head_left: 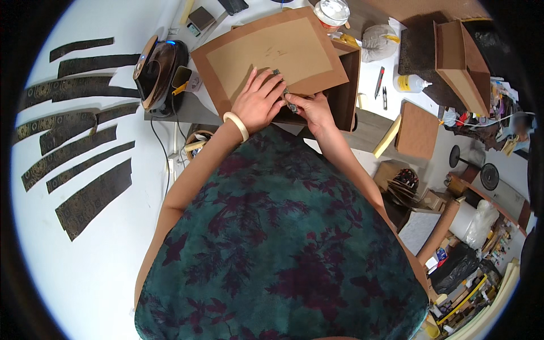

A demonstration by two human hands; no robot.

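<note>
A tan board with a brown border point(226, 62) lies tilted over an open brown box point(351, 62) in front of me. My left hand point(258, 105) rests flat on the board's near part, fingers stretched out, a pale bangle at the wrist. Close to its fingertips and thumb runs a small dark patterned strip point(292, 106) along the board's near edge. Between the thumb and fingers of my right hand point(315, 113) the lower end of that strip is pinched. Part of the strip is hidden under my left fingers.
A steam iron point(161, 73) stands left of the board, its cord hanging down. Dark patterned fabric strips point(96, 198) lie on the white surface at left. To the right are a red cutter point(379, 82), a glue bottle point(412, 84) and a brown panel point(417, 129). A white tub point(331, 12) stands behind.
</note>
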